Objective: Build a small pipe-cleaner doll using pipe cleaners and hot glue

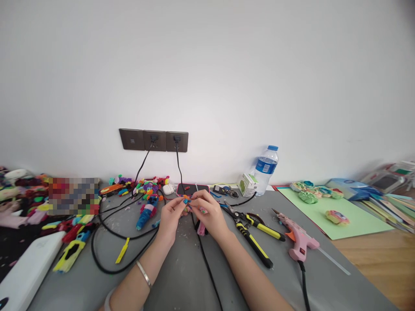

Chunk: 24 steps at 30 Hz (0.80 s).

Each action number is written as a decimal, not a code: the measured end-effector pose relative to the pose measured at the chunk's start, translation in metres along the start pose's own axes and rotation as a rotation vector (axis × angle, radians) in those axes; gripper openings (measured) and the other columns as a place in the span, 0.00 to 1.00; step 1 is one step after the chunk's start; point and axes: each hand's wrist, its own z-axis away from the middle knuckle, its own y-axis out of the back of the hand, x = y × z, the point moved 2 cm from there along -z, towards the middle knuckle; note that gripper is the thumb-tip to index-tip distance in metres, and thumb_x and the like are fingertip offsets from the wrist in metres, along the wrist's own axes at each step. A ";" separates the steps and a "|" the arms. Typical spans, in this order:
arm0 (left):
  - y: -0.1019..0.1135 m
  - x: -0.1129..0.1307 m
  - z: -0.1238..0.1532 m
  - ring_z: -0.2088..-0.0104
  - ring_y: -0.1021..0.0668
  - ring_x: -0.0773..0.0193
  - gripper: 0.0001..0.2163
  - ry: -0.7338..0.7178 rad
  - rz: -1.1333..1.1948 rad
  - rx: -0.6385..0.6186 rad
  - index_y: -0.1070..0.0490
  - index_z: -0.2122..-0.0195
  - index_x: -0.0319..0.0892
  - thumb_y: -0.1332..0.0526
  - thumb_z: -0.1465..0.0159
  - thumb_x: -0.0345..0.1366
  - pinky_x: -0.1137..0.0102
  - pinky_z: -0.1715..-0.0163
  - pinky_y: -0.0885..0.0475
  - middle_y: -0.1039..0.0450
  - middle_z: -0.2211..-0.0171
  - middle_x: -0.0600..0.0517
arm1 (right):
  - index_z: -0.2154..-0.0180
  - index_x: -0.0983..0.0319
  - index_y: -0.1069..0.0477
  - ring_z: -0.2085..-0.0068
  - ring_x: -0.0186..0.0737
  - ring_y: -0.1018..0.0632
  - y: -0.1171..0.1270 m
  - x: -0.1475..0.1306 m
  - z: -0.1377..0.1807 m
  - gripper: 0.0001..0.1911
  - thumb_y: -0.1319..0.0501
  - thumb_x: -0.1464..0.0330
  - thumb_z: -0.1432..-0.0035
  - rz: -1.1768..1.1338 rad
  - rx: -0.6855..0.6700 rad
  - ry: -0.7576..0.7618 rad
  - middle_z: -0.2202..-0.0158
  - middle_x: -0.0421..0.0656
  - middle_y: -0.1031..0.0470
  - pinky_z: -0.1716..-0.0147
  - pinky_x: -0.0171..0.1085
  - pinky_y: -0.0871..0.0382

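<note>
My left hand (171,218) and my right hand (210,214) meet at the middle of a grey mat (181,276). Between the fingertips of both hands is a small orange and blue craft piece (186,200); both hands pinch it. A pink piece (201,228) shows under my right hand; whether that hand holds it I cannot tell. A bracelet sits on my left wrist. A black cable (207,268) runs between my forearms toward the wall.
Yellow-handled pliers (254,235) and a pink glue gun (298,239) lie right of my hands. A water bottle (266,167), a small green carton (248,185) and a phone (192,189) stand by the wall. Colourful craft pieces (147,194) crowd the left; green paper (340,211) lies right.
</note>
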 end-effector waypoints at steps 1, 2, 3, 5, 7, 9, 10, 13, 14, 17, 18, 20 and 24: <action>0.000 0.000 0.000 0.72 0.25 0.66 0.17 -0.001 0.000 0.001 0.20 0.66 0.38 0.28 0.53 0.43 0.72 0.72 0.29 0.22 0.70 0.47 | 0.66 0.58 0.27 0.62 0.39 0.25 0.000 0.000 0.000 0.08 0.43 0.74 0.38 -0.004 0.001 0.002 0.60 0.46 0.30 0.66 0.37 0.29; 0.000 0.000 0.000 0.72 0.25 0.66 0.17 -0.002 0.000 0.001 0.20 0.66 0.38 0.28 0.53 0.43 0.72 0.73 0.29 0.22 0.70 0.47 | 0.66 0.59 0.27 0.62 0.39 0.25 0.000 -0.001 0.000 0.08 0.43 0.74 0.38 -0.008 0.000 0.002 0.60 0.46 0.30 0.66 0.37 0.29; 0.000 0.000 0.000 0.72 0.25 0.66 0.17 -0.004 -0.001 0.001 0.20 0.66 0.38 0.28 0.53 0.43 0.72 0.73 0.29 0.22 0.69 0.47 | 0.66 0.59 0.28 0.62 0.39 0.25 0.000 -0.001 0.000 0.08 0.43 0.74 0.38 -0.014 0.000 0.001 0.60 0.46 0.30 0.66 0.37 0.29; 0.000 0.000 0.000 0.72 0.25 0.66 0.16 -0.013 -0.004 0.001 0.20 0.66 0.38 0.28 0.53 0.44 0.72 0.73 0.29 0.22 0.69 0.47 | 0.66 0.59 0.28 0.62 0.39 0.25 0.000 -0.001 -0.001 0.08 0.43 0.74 0.38 -0.023 -0.003 -0.007 0.60 0.46 0.31 0.66 0.37 0.29; 0.000 0.000 0.000 0.72 0.25 0.66 0.16 -0.023 -0.011 0.001 0.20 0.67 0.38 0.28 0.52 0.44 0.72 0.73 0.29 0.22 0.69 0.47 | 0.66 0.59 0.28 0.61 0.39 0.25 0.000 0.000 -0.001 0.08 0.43 0.74 0.38 -0.027 -0.008 -0.012 0.60 0.46 0.31 0.65 0.37 0.28; 0.001 0.000 0.000 0.72 0.25 0.65 0.15 -0.030 -0.021 0.007 0.20 0.67 0.38 0.28 0.52 0.43 0.72 0.73 0.29 0.22 0.69 0.47 | 0.66 0.59 0.28 0.61 0.39 0.25 0.000 0.000 0.000 0.08 0.43 0.75 0.38 -0.027 -0.012 -0.011 0.60 0.46 0.31 0.65 0.37 0.28; 0.001 0.001 0.000 0.72 0.25 0.65 0.15 -0.033 -0.026 0.009 0.20 0.67 0.38 0.28 0.52 0.43 0.72 0.73 0.29 0.22 0.70 0.47 | 0.66 0.59 0.28 0.61 0.39 0.25 0.000 0.000 0.000 0.08 0.43 0.75 0.38 -0.028 -0.015 -0.010 0.60 0.46 0.31 0.65 0.37 0.29; 0.001 0.002 0.000 0.72 0.25 0.65 0.15 -0.038 -0.041 0.011 0.20 0.67 0.38 0.29 0.52 0.43 0.72 0.73 0.28 0.22 0.70 0.48 | 0.66 0.59 0.28 0.61 0.39 0.25 0.000 0.001 0.000 0.08 0.43 0.75 0.38 -0.033 -0.019 -0.009 0.60 0.46 0.31 0.67 0.36 0.30; 0.001 0.002 0.000 0.72 0.25 0.65 0.15 -0.040 -0.046 0.011 0.20 0.67 0.38 0.29 0.51 0.43 0.72 0.73 0.28 0.22 0.70 0.48 | 0.66 0.59 0.28 0.62 0.39 0.25 0.000 0.001 0.000 0.08 0.43 0.75 0.38 -0.035 -0.020 -0.007 0.60 0.46 0.31 0.67 0.36 0.30; 0.001 0.002 0.000 0.72 0.25 0.66 0.15 -0.051 -0.064 0.018 0.20 0.68 0.38 0.29 0.51 0.43 0.73 0.74 0.29 0.22 0.70 0.48 | 0.66 0.59 0.28 0.61 0.39 0.26 0.000 0.001 0.000 0.08 0.43 0.75 0.38 -0.043 -0.026 -0.006 0.60 0.46 0.31 0.68 0.35 0.31; 0.001 0.001 0.000 0.73 0.25 0.66 0.14 -0.051 -0.068 0.025 0.20 0.68 0.38 0.29 0.51 0.43 0.73 0.74 0.29 0.22 0.71 0.49 | 0.66 0.59 0.28 0.62 0.38 0.26 -0.001 0.001 0.000 0.07 0.43 0.75 0.38 -0.049 -0.030 -0.008 0.60 0.46 0.31 0.68 0.35 0.31; 0.002 -0.001 0.000 0.73 0.25 0.67 0.14 -0.050 -0.064 0.038 0.21 0.68 0.38 0.29 0.51 0.43 0.73 0.74 0.29 0.22 0.71 0.49 | 0.66 0.59 0.28 0.62 0.38 0.26 -0.001 0.000 0.000 0.07 0.43 0.75 0.38 -0.062 -0.035 -0.015 0.60 0.46 0.31 0.69 0.35 0.31; 0.002 -0.002 0.000 0.73 0.26 0.67 0.14 -0.053 -0.047 0.052 0.21 0.68 0.38 0.29 0.51 0.43 0.73 0.73 0.28 0.21 0.71 0.49 | 0.65 0.59 0.29 0.62 0.39 0.26 -0.001 -0.002 0.000 0.07 0.43 0.75 0.38 -0.075 -0.031 -0.031 0.61 0.46 0.31 0.67 0.36 0.30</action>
